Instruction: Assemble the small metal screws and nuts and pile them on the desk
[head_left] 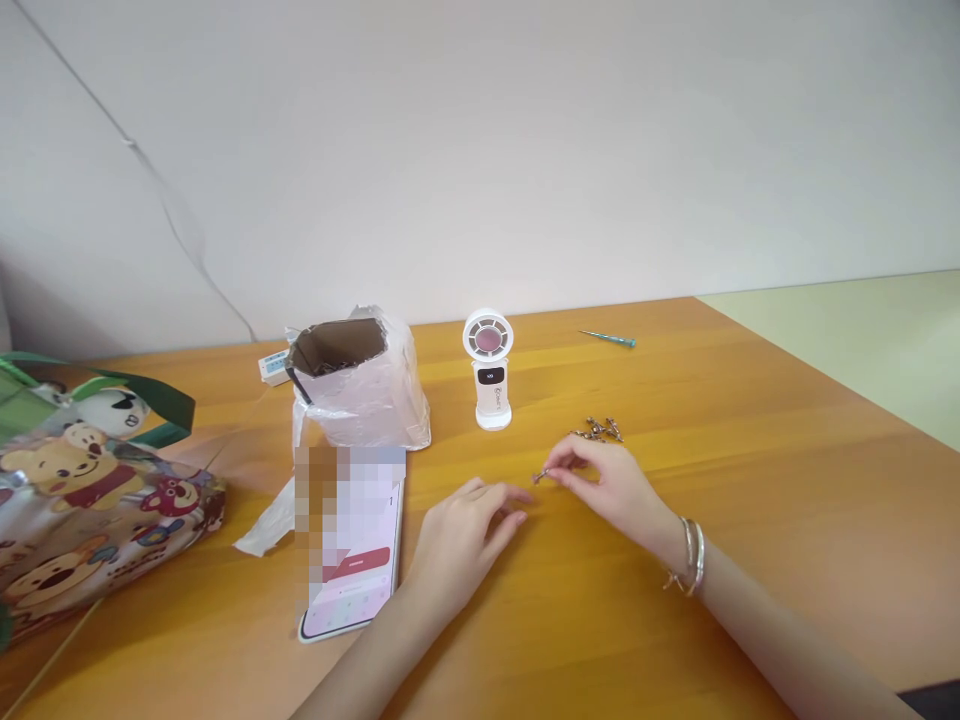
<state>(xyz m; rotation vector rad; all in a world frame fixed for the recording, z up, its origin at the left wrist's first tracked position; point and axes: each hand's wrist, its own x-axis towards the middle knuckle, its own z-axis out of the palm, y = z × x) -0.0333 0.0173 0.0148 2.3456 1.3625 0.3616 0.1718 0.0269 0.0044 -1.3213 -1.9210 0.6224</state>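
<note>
My right hand (600, 480), with bracelets at the wrist, pinches a small metal piece (540, 476) between thumb and forefinger. Just left of it, my left hand (469, 530) hovers at or rests on the wooden table (585, 620), its thumb and forefinger apart and nothing visible between them. The forefinger tip is close to the small metal piece. Behind my right hand lies a little pile of similar metal pieces (613, 430), partly hidden by that hand.
A white handheld fan (493, 385) stands upright at centre. Left of it is an open box (367, 400) in plastic wrap, with a lit phone (367, 570) in front. A cartoon-print bag (97, 500) sits far left. A teal screwdriver (611, 339) lies behind the pile.
</note>
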